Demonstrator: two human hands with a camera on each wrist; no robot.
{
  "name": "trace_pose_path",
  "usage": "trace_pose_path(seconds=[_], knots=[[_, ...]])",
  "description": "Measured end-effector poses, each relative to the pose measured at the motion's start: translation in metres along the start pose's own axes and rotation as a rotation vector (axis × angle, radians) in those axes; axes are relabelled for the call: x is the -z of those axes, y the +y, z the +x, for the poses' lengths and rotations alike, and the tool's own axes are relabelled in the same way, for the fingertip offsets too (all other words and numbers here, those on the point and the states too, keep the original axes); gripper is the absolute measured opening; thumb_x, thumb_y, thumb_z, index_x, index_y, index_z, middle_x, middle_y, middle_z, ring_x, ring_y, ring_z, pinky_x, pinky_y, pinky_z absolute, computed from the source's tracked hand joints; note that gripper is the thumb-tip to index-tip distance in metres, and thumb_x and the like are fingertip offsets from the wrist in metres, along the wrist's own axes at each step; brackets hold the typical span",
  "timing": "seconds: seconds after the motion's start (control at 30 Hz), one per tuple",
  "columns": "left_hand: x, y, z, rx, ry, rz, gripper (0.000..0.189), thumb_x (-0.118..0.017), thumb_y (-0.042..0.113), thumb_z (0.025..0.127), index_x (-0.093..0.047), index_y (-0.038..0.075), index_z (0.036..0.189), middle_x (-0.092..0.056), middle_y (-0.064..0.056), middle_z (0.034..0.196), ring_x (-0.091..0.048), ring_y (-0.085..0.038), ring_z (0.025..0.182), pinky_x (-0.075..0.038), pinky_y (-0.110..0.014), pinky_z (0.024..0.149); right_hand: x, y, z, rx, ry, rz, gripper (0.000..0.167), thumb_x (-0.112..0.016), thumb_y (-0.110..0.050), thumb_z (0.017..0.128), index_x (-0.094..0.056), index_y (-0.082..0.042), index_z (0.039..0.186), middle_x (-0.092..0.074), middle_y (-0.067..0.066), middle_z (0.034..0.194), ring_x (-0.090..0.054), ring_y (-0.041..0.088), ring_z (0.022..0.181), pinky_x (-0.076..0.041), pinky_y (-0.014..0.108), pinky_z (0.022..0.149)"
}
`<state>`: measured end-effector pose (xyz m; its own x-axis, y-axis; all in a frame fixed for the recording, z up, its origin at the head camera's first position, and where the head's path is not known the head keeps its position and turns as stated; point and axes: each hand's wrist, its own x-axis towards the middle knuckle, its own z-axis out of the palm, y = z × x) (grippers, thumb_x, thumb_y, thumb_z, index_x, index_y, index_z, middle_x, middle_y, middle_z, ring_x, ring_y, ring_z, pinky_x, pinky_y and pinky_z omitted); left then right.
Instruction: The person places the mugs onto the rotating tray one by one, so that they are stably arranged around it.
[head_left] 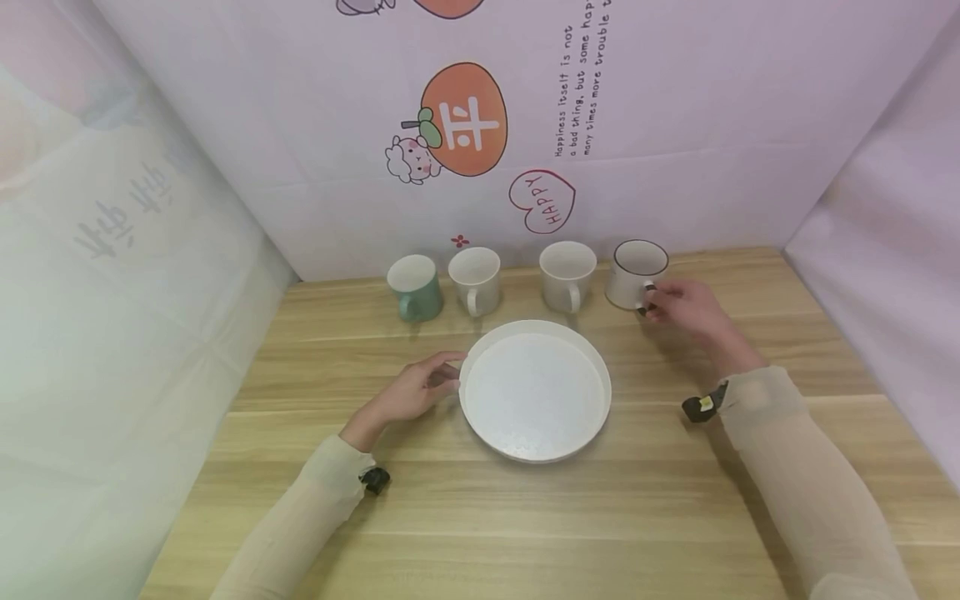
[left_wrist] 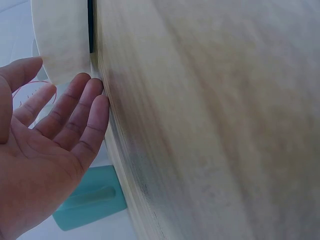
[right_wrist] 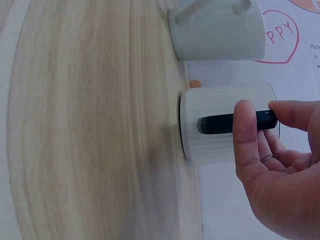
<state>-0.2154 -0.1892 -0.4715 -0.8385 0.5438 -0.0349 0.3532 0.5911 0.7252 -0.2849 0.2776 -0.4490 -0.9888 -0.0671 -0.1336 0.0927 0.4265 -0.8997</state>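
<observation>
On the right, a white ribbed mug (head_left: 627,287) with a dark rim stands on the table, its black handle (right_wrist: 217,124) turned towards me. My right hand (head_left: 686,307) pinches that handle between thumb and fingers. My left hand (head_left: 411,389) is at the left side of a round white tray (head_left: 534,400), with the fingertips right at its rim. In the left wrist view the left fingers are spread and only slightly bent, beside the tray's side wall (left_wrist: 62,37).
Left of the dark-rimmed mug stand a white mug (head_left: 567,279), another white mug (head_left: 476,279) and a green mug (head_left: 423,300), in a row along the back. The wooden table (head_left: 525,533) meets a printed cloth (head_left: 675,125) behind them.
</observation>
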Motion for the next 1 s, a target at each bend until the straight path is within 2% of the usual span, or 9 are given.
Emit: trace_pose_path(seconds=[0.1, 0.33, 0.57, 0.87, 1.0], knots=[[-0.0007, -0.001, 0.0003, 0.009, -0.002, 0.002, 0.047, -0.059, 0.021, 0.101, -0.048, 0.013, 0.146, -0.07, -0.013, 0.122, -0.066, -0.028, 0.116, -0.053, -0.044, 0.1, 0.0008, 0.0014, -0.0008, 0.001, 0.006, 0.02, 0.04, -0.048, -0.019, 0.105, -0.051, 0.014, 0.128, -0.065, 0.01, 0.11, -0.064, -0.001, 0.079, -0.058, 0.019, 0.078], [-0.0012, -0.0019, 0.0006, 0.021, 0.003, -0.003, 0.046, -0.059, 0.021, 0.102, -0.048, 0.014, 0.146, -0.07, -0.013, 0.122, -0.066, -0.027, 0.117, -0.053, -0.044, 0.1, 0.002, 0.0001, -0.0062, 0.009, 0.011, 0.037, 0.042, -0.05, -0.021, 0.105, -0.051, 0.013, 0.129, -0.067, -0.002, 0.1, -0.064, -0.001, 0.08, -0.057, 0.019, 0.078], [-0.0015, -0.0021, 0.0, 0.019, 0.005, 0.0, 0.047, -0.059, 0.021, 0.101, -0.047, 0.014, 0.146, -0.07, -0.013, 0.123, -0.066, -0.028, 0.116, -0.053, -0.044, 0.1, 0.0037, 0.0, -0.006, 0.009, -0.025, 0.006, 0.043, -0.051, -0.022, 0.104, -0.053, 0.013, 0.129, -0.069, 0.003, 0.102, -0.065, 0.002, 0.08, -0.059, 0.024, 0.08], [-0.0013, -0.004, 0.0001, 0.022, 0.008, 0.005, 0.047, -0.059, 0.021, 0.102, -0.047, 0.015, 0.146, -0.07, -0.013, 0.122, -0.067, -0.027, 0.116, -0.053, -0.044, 0.101, 0.0048, 0.0009, -0.0008, 0.011, -0.085, 0.066, 0.04, -0.048, -0.014, 0.105, -0.049, 0.018, 0.129, -0.065, -0.003, 0.097, -0.064, 0.001, 0.08, -0.058, 0.021, 0.078], [-0.0013, -0.0039, 0.0005, 0.019, 0.003, 0.002, 0.047, -0.059, 0.022, 0.102, -0.047, 0.014, 0.146, -0.07, -0.012, 0.122, -0.067, -0.027, 0.116, -0.053, -0.044, 0.101, 0.0054, 0.0025, -0.0014, 0.013, -0.088, 0.049, 0.04, -0.048, -0.015, 0.105, -0.05, 0.018, 0.128, -0.066, -0.002, 0.098, -0.064, 0.002, 0.081, -0.058, 0.022, 0.079]])
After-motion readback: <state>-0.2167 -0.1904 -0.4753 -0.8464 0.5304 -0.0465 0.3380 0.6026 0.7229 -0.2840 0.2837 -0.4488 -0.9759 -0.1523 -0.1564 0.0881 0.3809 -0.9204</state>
